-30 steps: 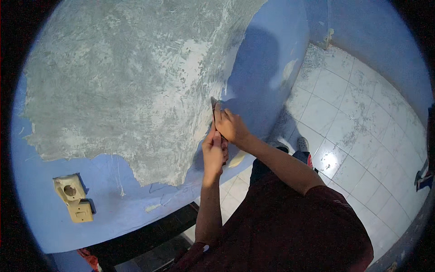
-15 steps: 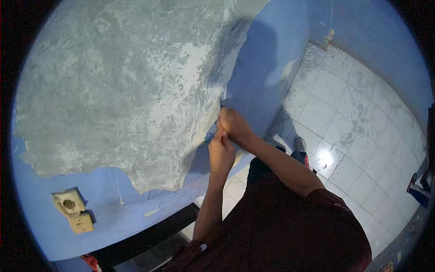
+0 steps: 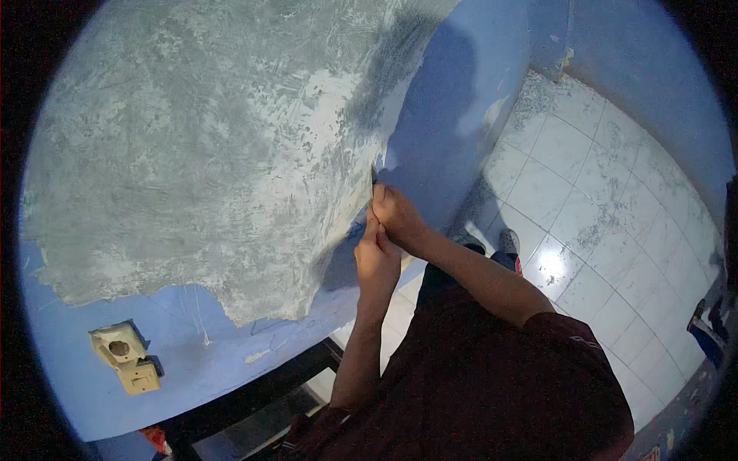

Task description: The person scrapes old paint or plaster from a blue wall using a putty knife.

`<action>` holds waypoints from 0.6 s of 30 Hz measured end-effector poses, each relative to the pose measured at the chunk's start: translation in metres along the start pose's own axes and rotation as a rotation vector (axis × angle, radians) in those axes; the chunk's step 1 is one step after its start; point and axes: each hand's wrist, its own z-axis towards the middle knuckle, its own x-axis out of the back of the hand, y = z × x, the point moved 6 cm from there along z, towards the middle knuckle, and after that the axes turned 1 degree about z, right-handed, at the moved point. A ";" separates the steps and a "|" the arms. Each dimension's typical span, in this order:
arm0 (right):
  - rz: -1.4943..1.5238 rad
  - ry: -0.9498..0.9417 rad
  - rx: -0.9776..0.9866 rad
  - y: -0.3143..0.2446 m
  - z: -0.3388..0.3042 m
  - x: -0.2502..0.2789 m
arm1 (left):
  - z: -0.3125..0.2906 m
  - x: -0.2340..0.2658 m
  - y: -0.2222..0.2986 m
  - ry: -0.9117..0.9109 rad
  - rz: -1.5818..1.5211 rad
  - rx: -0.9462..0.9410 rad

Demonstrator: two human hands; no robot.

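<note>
My right hand is closed in a fist around a scraper, whose small dark blade shows above the fingers. The blade meets the wall at the ragged border between bare grey plaster and blue paint. Just below, my left hand is closed too, its fingertips pressed together against the underside of the right fist. The scraper's handle is hidden inside the hands, so how much of it the left one grips is hard to see.
A yellowed socket and switch are fixed low on the wall at left. Along its foot stands a dark bench-like frame. Dusty white floor tiles lie to the right, with a person's legs at the far right edge.
Both hands stay at nearly the same spot on the paint border. A little more of the dark blade shows above my right hand, and the view has shifted slightly.
</note>
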 end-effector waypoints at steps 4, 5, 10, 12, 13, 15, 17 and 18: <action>-0.036 0.119 0.089 -0.010 -0.004 0.006 | -0.008 0.007 0.000 0.060 -0.147 -0.046; -0.074 0.129 0.098 -0.009 -0.004 0.004 | -0.002 0.005 0.002 0.033 -0.088 -0.042; 0.073 0.054 -0.028 0.006 -0.001 0.013 | 0.004 -0.007 0.014 -0.070 0.041 -0.018; 0.108 0.063 0.023 0.006 -0.004 0.010 | -0.009 0.003 0.014 0.078 -0.039 -0.113; 0.032 0.087 0.086 -0.006 -0.004 0.010 | -0.007 0.006 0.014 0.070 -0.033 -0.120; -0.045 0.113 0.147 -0.010 -0.003 0.010 | -0.003 0.005 0.007 0.008 -0.026 0.021; 0.110 0.106 0.052 0.007 -0.001 0.007 | -0.002 -0.002 0.012 0.029 0.009 -0.004; 0.111 0.103 0.047 0.005 -0.003 0.007 | -0.004 -0.004 0.013 0.045 0.042 -0.022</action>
